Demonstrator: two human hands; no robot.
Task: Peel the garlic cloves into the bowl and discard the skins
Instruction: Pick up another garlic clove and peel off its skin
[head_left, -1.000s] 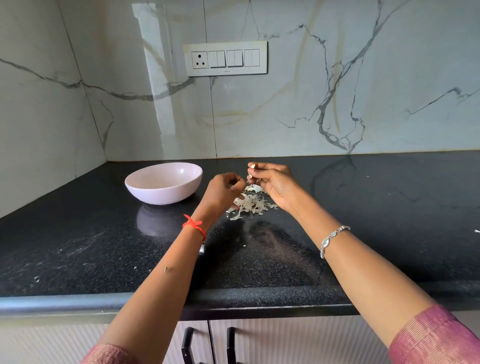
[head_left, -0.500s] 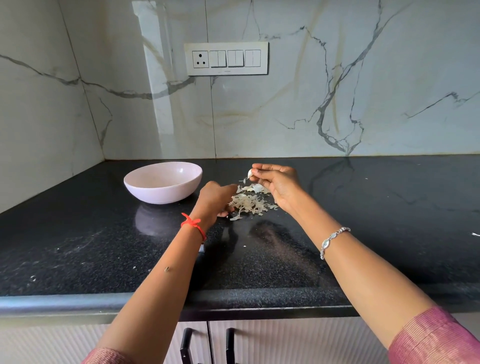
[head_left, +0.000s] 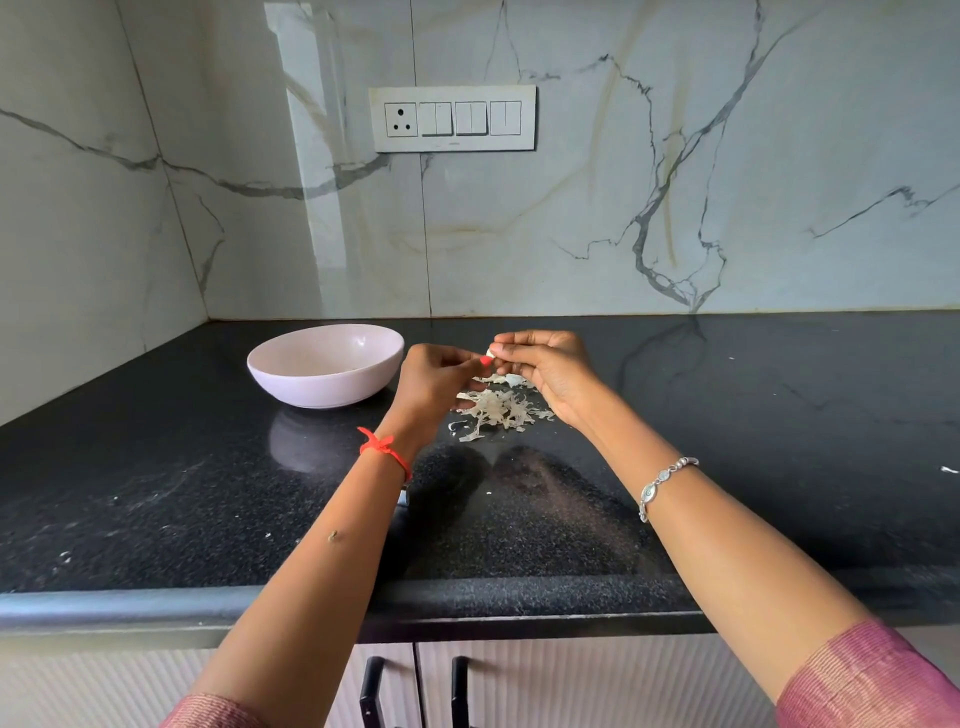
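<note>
Garlic clove (head_left: 490, 354) between the hands (head_left: 434, 379) (head_left: 550, 370)

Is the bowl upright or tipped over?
Upright: the bowl sits on its base on the counter, rim level, opening facing up.

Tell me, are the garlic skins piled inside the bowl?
No, the skins lie on the counter beside the bowl.

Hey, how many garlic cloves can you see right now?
1: a garlic clove pinched between the left hand and right hand, above the skin pile. More may be hidden inside the bowl, behind its near wall.
</note>
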